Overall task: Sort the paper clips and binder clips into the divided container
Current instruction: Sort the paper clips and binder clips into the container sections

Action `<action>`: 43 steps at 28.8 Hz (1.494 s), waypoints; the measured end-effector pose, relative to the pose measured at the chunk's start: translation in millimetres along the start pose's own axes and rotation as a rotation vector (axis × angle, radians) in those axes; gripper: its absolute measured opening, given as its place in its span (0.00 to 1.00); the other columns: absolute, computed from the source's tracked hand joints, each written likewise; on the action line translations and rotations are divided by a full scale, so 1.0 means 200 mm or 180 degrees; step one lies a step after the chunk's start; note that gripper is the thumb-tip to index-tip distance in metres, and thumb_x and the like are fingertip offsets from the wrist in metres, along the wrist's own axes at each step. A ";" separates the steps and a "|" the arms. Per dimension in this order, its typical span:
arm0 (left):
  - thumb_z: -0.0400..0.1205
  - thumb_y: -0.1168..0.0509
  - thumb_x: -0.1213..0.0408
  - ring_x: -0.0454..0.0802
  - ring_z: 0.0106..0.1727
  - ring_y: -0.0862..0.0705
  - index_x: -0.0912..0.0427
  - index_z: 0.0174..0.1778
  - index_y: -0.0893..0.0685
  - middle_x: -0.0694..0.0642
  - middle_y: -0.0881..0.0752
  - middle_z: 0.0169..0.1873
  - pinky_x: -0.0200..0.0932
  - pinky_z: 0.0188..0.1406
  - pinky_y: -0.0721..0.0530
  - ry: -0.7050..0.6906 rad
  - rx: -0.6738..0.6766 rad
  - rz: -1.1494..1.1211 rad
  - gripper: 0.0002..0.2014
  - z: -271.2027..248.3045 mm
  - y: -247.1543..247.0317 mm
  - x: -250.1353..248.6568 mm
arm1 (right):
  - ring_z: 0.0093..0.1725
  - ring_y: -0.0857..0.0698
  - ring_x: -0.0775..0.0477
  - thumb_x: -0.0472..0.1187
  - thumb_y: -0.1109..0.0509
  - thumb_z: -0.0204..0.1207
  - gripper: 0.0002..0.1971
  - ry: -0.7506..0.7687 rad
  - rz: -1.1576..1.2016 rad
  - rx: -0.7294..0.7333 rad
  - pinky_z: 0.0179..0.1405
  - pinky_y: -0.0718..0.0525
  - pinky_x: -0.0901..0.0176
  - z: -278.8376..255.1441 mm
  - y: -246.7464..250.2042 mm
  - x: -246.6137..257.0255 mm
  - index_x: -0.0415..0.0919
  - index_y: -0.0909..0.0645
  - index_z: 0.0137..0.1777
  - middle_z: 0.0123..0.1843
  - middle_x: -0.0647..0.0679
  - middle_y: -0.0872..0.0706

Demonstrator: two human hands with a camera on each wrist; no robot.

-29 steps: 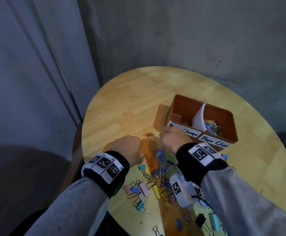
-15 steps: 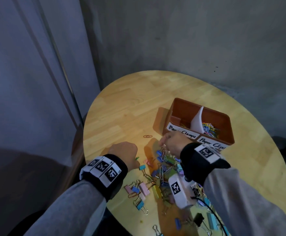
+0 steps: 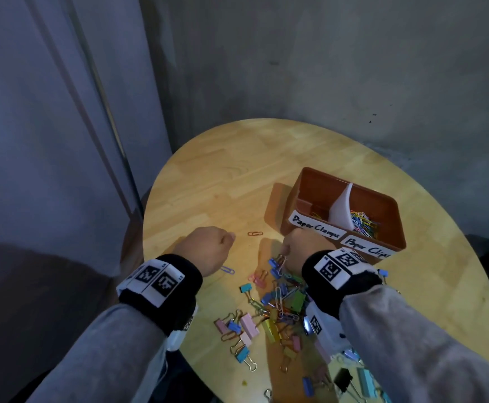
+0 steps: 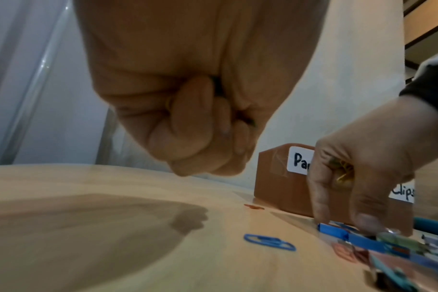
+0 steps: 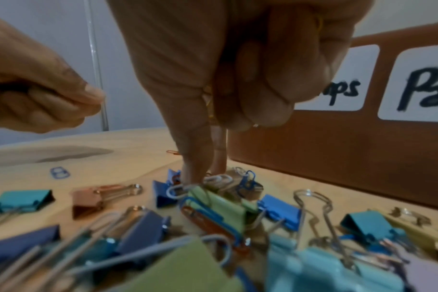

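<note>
Paper clips and binder clips (image 3: 278, 309) — a mixed, many-coloured heap — lie on the round wooden table (image 3: 226, 175) just before the brown divided container (image 3: 388, 199) labelled "Paper Clamps" and "Paper Clips". We see our right hand (image 3: 304, 248) reach into the heap, thumb and forefinger pinching a white wire paper clip (image 5: 216, 178), more clips tucked in its palm. Our left hand (image 3: 205, 248) hangs fisted above the table — whether it holds anything, we cannot tell.
</note>
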State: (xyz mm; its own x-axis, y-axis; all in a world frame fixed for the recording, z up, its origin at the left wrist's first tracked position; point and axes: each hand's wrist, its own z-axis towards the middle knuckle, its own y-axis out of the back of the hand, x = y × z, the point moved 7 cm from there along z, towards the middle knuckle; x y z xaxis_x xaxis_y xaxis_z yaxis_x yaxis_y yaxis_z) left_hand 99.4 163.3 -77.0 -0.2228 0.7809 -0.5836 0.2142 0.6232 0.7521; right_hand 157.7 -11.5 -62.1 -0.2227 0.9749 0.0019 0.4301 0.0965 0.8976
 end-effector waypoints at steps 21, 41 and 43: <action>0.80 0.32 0.57 0.53 0.48 0.15 0.54 0.43 0.17 0.52 0.14 0.45 0.45 0.41 0.19 0.0047 0.0478 0.1170 0.05 -0.01 -0.12 -0.03 | 0.54 0.16 0.38 0.33 0.35 0.74 0.11 0.0808 -0.1025 0.0112 0.50 0.16 0.48 -0.02 -0.02 0.05 0.42 0.17 0.54 0.54 0.42 0.15; 0.83 0.40 0.64 0.54 0.36 0.22 0.53 0.44 0.27 0.58 0.16 0.37 0.46 0.40 0.25 -0.0143 0.0160 -0.0791 0.03 0.03 -0.07 -0.15 | 0.18 0.42 0.54 0.29 0.47 0.72 0.12 -0.0179 0.4166 0.0469 0.20 0.47 0.72 -0.23 -0.04 -0.33 0.45 0.36 0.31 0.23 0.47 0.36; 0.84 0.42 0.66 0.53 0.34 0.24 0.54 0.50 0.25 0.56 0.20 0.36 0.44 0.36 0.29 -0.0203 0.0174 -0.0915 0.04 0.03 -0.10 -0.21 | 0.19 0.43 0.54 0.30 0.49 0.67 0.09 -0.0140 0.4864 0.0492 0.18 0.46 0.75 -0.27 -0.02 -0.39 0.45 0.35 0.34 0.25 0.44 0.34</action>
State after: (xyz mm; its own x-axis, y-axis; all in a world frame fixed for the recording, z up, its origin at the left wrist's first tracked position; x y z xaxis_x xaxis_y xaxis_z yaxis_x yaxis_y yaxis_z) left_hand 109.3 118.5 -70.0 -0.2220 0.5721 -0.7895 0.2022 0.8192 0.5368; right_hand 125.9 -98.8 -40.9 0.5261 0.1639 0.8345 0.3010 -0.9536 -0.0025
